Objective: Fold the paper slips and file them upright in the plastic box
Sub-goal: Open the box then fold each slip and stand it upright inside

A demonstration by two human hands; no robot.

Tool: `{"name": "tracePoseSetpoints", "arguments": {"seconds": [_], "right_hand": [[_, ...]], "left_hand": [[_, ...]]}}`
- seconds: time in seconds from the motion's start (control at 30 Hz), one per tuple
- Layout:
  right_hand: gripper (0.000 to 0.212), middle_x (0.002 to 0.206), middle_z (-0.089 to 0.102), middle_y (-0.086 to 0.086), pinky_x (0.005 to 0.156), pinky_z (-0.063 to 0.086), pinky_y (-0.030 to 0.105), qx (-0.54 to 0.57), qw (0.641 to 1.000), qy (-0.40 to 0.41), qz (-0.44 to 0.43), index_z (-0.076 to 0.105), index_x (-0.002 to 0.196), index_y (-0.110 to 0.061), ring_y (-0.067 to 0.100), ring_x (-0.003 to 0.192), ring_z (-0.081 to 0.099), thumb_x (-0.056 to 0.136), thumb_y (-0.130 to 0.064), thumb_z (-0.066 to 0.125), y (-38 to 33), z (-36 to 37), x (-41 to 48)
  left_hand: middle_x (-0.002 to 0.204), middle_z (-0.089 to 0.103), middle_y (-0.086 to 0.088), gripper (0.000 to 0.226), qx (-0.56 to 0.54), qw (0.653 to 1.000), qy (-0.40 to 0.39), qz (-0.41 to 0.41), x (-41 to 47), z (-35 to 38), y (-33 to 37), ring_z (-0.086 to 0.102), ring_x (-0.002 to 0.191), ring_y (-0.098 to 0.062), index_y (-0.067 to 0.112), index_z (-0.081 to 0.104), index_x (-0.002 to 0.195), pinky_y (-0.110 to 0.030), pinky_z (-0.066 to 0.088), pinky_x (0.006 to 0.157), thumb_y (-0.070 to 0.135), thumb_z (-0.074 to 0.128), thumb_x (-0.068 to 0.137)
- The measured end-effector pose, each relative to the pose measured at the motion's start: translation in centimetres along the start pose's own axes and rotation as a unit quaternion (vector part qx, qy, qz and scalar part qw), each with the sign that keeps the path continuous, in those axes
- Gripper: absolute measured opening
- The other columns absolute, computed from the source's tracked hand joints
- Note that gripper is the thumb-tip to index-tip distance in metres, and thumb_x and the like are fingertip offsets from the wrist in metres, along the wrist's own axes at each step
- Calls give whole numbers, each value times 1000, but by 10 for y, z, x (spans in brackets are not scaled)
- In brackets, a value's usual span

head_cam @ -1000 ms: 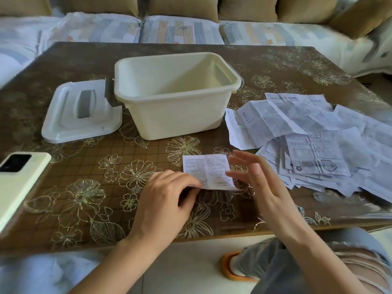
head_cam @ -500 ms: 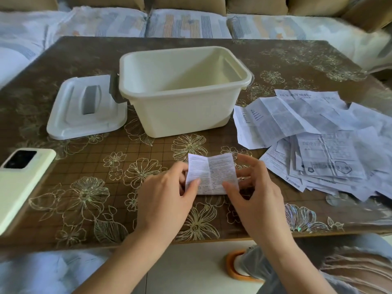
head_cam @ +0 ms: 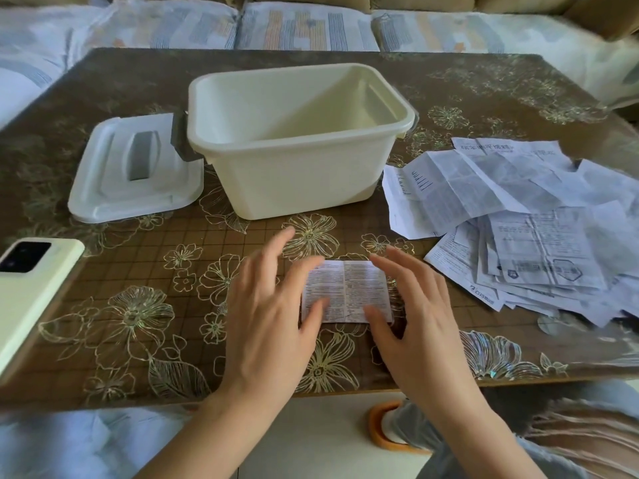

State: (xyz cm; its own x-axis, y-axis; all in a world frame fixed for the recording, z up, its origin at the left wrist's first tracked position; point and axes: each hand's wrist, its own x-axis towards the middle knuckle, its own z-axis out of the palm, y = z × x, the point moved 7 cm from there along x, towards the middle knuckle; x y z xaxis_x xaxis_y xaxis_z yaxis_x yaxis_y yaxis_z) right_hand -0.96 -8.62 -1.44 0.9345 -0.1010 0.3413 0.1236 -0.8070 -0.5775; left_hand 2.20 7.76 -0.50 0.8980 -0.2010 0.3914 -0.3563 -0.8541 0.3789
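Tabletop point(head_cam: 103, 347), flat slip point(head_cam: 349, 292), long axis left-right

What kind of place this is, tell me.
Probably a home living room: a cushioned sofa runs behind the flower-patterned table, where a phone lies.

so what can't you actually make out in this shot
Head view:
- left hand fingertips: blurred, contact with the folded slip unclear
- phone: cut off by the left edge
- print on the paper pile: too small to read
- plastic box floor, near part: hidden by its front wall
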Motion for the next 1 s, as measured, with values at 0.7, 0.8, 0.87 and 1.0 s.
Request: {"name": "tracePoseSetpoints", "arguments": {"seconds": [0.7, 0.8, 0.87, 1.0], "right_hand": [[44, 127, 63, -3, 98, 47, 46, -54, 997, 16, -56, 66, 119, -14, 26, 125, 48, 82, 2, 49, -9, 1, -1], [17, 106, 68, -9, 86, 49, 37, -39, 991, 0, -129, 70, 105, -18, 18, 105, 54, 88, -18, 68, -27, -1, -1], [23, 100, 65, -11, 81, 47, 34, -61, 981, -64, -172, 70, 101, -22, 16, 96, 53, 85, -40, 69, -34, 7, 1], [23, 89, 62, -6, 70, 49, 32, -144, 953, -87, -253, 67, 95, -19, 17, 82, 54, 83, -38, 71, -39, 7, 11]], "left_hand": [[143, 48, 15, 42, -25, 984, -156, 87, 2, 13, -11, 35, 134, -16, 33, 58, 134, -35, 19, 111, 43, 47, 95], [143, 46, 17, 42, -33, 979, -178, 90, 6, 13, -12, 31, 134, -15, 34, 56, 134, -36, 19, 113, 37, 59, 93], [142, 44, 18, 41, -31, 977, -191, 94, 8, 12, -12, 30, 133, -14, 36, 55, 134, -38, 20, 114, 35, 59, 93], [142, 41, 17, 58, -28, 970, -220, 98, 16, 10, -12, 28, 131, -13, 35, 53, 135, -41, 18, 116, 1, 48, 88]]}}
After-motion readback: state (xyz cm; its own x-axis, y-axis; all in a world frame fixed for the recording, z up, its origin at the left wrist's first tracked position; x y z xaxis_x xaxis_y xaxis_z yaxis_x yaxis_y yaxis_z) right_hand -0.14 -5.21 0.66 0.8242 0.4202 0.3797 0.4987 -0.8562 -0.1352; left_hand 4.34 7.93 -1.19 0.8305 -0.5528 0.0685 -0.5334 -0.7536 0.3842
